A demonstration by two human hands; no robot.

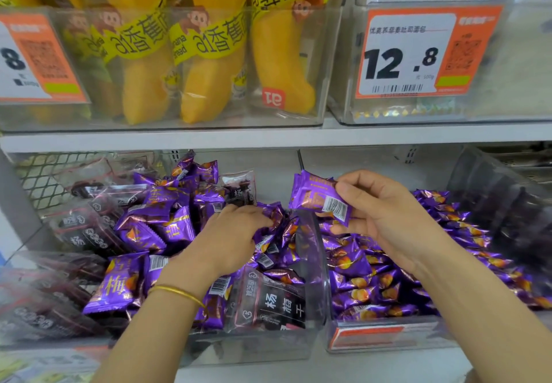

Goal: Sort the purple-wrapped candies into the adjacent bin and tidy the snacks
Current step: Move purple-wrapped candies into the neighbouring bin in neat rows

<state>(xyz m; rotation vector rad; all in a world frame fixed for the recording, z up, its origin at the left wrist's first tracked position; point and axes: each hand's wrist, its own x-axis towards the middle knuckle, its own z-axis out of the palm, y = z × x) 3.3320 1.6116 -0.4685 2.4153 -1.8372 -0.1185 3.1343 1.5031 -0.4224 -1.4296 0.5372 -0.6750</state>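
Observation:
My right hand (pixel 385 212) holds a small stack of purple-wrapped candies (pixel 316 196) above the divider between two clear bins. My left hand (pixel 236 233), a gold bangle on its wrist, reaches into the left bin (pixel 254 350) and grips purple candies (pixel 273 218) near the divider. The left bin holds purple candies (pixel 155 227) mixed with dark transparent snack packets (pixel 268 305). The right bin (pixel 388 335) is filled with many purple candies (pixel 373 266).
A clear curved divider (pixel 313 263) separates the two bins. Above the white shelf edge (pixel 268 137) stand clear boxes of yellow banana bread (pixel 209 54) and a 12.8 price tag (pixel 418 54). A dark plastic container (pixel 501 209) sits at the far right.

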